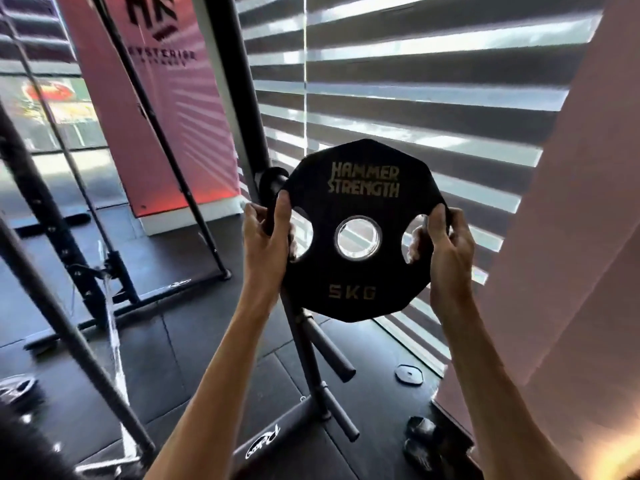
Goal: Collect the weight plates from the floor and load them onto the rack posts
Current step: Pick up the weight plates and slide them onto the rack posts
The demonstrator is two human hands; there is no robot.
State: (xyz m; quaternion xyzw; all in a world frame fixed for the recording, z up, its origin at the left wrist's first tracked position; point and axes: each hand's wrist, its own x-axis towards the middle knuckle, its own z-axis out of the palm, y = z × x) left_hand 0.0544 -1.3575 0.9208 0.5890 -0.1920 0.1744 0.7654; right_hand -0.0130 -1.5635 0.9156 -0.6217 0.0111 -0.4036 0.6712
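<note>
Head view: left fingers point(292, 239) hooked through the left grip slot, thumb clamped on the front face. Right fingers point(415, 245) same deal through the right slot, thumb over the rim. Both wrapped firm around it, no slack. Left hand point(266, 237) and right hand point(446, 251) sit on opposite sides, so the load looks balanced.

The 5 kg plate point(360, 278) is off the floor, upright, lettering facing me. I can see the blind point(415, 81) straight through the centre hole, so it's not on anything yet. The upper post point(273, 178) is just beside the plate's left edge, partly hidden behind the rim and my left thumb.

How I'd do the step:
- shift the plate left until the post tip shows in the centre hole
- match the plate face to the post angle; the posts look tilted up, and a skewed plate will probably bind
- slide on with both hands, no one-handed shove
- my left fingers are on the rack side of the plate, so pinch risk; get them out of the slot before it seats against the rack upright point(301, 341)

Further out: two lower posts point(332, 348) point(341, 419) are bare. To collect: small plate point(409, 374) on the floor mat point(207, 358) right of the rack base, and a far-left plate point(17, 388). Dark objects point(426, 438) at lower right, can't tell what they are.
</note>
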